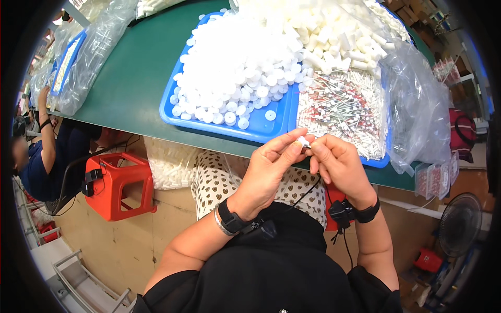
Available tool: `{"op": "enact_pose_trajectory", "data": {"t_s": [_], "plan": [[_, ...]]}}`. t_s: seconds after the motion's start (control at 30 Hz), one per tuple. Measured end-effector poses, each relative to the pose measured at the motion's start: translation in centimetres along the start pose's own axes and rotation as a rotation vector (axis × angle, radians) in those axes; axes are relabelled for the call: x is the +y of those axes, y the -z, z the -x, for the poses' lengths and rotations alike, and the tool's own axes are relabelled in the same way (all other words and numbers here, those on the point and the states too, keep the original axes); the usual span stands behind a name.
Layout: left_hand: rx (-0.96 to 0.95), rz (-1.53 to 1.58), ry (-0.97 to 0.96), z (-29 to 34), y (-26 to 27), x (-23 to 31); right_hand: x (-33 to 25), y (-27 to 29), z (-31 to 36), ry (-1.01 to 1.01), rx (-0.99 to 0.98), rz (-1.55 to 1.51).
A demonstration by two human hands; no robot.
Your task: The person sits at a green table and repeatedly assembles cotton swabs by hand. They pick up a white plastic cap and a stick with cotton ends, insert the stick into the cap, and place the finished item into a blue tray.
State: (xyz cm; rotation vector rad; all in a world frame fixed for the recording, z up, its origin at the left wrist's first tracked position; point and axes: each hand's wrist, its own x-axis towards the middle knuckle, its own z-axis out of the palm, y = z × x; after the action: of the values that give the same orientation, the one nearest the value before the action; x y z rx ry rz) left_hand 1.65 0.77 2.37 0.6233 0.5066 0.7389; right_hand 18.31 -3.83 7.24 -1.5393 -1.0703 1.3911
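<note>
Green worktop (135, 78) bearing a blue tray (261, 128) heaped with white round caps (235, 68), just beside it a second tray (378, 163) of thin red-and-white pieces (342, 107) under white tubes (334, 31), with clear plastic bags (94, 49) along the far left and right edges.

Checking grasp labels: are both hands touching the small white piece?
Touching. The head view shows the left hand and right hand pinching the small white piece between their fingertips, with no gap.
</note>
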Motion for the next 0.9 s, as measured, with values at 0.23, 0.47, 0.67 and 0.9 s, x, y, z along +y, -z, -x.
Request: {"op": "enact_pose_trajectory", "data": {"t_s": [0.23,0.47,0.67,0.9], "plan": [[0.087,0.06,0.0,0.0,0.2,1.1,-3.9,2.9,-3.1,0.328,0.117,0.77],[0.072,0.114,0.048,-0.1,-0.3,2.2,-4.3,6.0,-12.9,0.385,0.471,1.201],[0.044,0.087,0.056,0.2,0.1,3.2,-3.7,7.4,-11.4,0.534,0.537,1.165],[-0.018,-0.049,-0.077,-0.5,-1.4,3.8,-4.1,2.2,-0.8,0.273,0.134,0.484]]}}
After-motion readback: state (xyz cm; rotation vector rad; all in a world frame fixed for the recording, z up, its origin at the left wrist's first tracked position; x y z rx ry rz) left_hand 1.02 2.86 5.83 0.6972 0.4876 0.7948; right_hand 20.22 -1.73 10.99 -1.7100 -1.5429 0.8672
